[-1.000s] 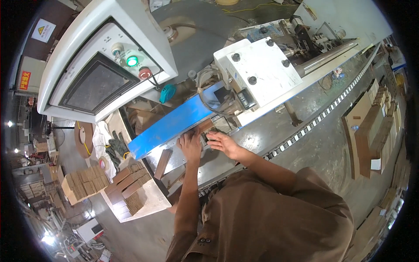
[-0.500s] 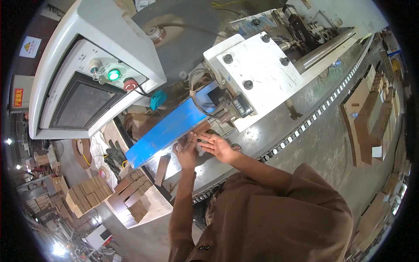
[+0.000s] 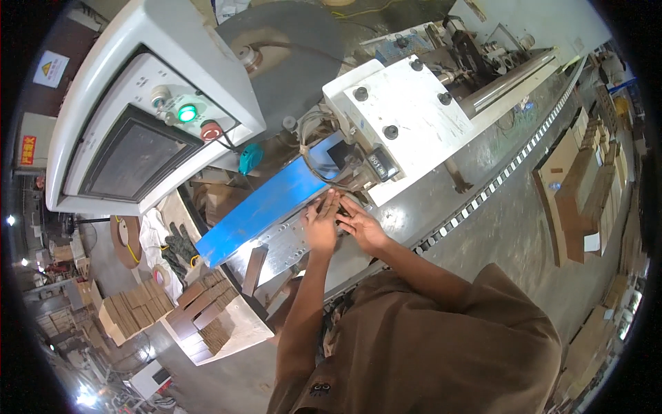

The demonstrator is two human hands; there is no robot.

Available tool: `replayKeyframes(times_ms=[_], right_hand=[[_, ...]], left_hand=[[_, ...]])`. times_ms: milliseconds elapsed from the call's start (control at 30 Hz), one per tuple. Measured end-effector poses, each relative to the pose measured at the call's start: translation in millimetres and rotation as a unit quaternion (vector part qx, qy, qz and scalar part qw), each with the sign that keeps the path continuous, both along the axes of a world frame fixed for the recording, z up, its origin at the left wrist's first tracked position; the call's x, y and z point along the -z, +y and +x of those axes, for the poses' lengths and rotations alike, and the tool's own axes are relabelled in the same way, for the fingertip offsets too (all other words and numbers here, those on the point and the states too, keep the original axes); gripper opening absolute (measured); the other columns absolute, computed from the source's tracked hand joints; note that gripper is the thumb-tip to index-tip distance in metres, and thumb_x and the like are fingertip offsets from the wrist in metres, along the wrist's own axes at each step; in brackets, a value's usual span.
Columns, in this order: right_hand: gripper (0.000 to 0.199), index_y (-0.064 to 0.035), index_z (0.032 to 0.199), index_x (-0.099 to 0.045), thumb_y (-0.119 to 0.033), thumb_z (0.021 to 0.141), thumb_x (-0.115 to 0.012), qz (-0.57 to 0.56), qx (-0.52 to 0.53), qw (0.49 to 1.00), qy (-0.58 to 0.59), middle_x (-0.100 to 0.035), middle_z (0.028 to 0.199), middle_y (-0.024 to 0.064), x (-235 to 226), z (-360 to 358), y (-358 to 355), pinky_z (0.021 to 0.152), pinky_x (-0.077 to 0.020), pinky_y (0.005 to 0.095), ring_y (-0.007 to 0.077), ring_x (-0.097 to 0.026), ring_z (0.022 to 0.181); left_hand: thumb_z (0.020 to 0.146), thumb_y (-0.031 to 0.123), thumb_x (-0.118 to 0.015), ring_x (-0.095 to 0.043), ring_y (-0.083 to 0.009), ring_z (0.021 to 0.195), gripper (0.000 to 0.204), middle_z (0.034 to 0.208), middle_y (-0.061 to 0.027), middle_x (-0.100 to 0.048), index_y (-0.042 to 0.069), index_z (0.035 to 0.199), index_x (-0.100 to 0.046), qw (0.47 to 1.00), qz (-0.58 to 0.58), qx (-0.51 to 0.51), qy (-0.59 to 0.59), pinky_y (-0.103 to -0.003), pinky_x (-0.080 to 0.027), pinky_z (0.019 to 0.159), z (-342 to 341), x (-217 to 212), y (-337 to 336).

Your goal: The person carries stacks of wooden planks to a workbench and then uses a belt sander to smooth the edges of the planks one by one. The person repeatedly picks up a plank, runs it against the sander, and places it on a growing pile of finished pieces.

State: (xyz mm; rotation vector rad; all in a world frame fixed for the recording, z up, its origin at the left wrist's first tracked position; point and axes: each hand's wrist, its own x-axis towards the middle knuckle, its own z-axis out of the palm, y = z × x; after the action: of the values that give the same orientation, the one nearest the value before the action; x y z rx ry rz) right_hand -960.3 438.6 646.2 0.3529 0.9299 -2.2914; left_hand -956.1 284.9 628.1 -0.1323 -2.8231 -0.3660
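Note:
My left hand (image 3: 320, 226) reaches to the long blue guard (image 3: 265, 203) of a machine, its fingers stretched and apart along the guard's lower edge. Just to its right is my right hand (image 3: 363, 229), fingers spread, the fingertips close to those of the left. Both are below the white clamp block (image 3: 403, 103) and its small counter (image 3: 383, 164). A brown piece at the fingertips is mostly hidden, so I cannot tell if either hand touches it. A metal plate with holes (image 3: 279, 243) shows beside my left hand, and a brown strip (image 3: 254, 269) rests near its end.
A control box (image 3: 155, 131) with a dark screen, green lamp and red stop button stands at the left. Stacked brown pieces fill a white bin (image 3: 241, 321). Dark gloves (image 3: 181, 245) lie behind it. A toothed rail (image 3: 476, 198) runs along the bench edge; cardboard (image 3: 562, 196) lies at right.
Both hands have moved right and slightly up along the guard. The brown piece seen at the fingertips before is now mostly hidden, and more of the holed plate shows.

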Motion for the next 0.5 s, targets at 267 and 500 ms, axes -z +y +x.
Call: replayKeyframes(times_ms=[267,500], right_hand=[[0.07,-0.0012,0.158,-0.031,-0.012,0.093,-0.055,0.106,-0.046,0.985,0.131,-0.036,0.16,0.0121,-37,8,29,0.116,-0.0353,0.0389,0.0269,-0.044,0.138],[0.061,-0.0136,0.153,-0.044,-0.016,0.095,-0.061,0.126,-0.142,0.974,0.123,-0.055,0.142,0.0076,-34,37,30,0.091,-0.0407,0.0291,0.0175,-0.054,0.124]], left_hand=[[0.083,0.013,-0.067,-0.06,-0.0207,0.111,0.026,0.117,0.0043,-0.074,0.019,0.106,-0.077,0.994,0.09,-0.019,0.054,-0.048,-0.036,0.104,-25,5,26],[0.093,0.021,-0.068,-0.059,-0.0268,0.11,0.019,0.106,-0.0051,-0.075,0.018,0.109,-0.077,0.969,0.013,-0.238,0.058,-0.052,-0.029,0.106,64,-10,-60]])
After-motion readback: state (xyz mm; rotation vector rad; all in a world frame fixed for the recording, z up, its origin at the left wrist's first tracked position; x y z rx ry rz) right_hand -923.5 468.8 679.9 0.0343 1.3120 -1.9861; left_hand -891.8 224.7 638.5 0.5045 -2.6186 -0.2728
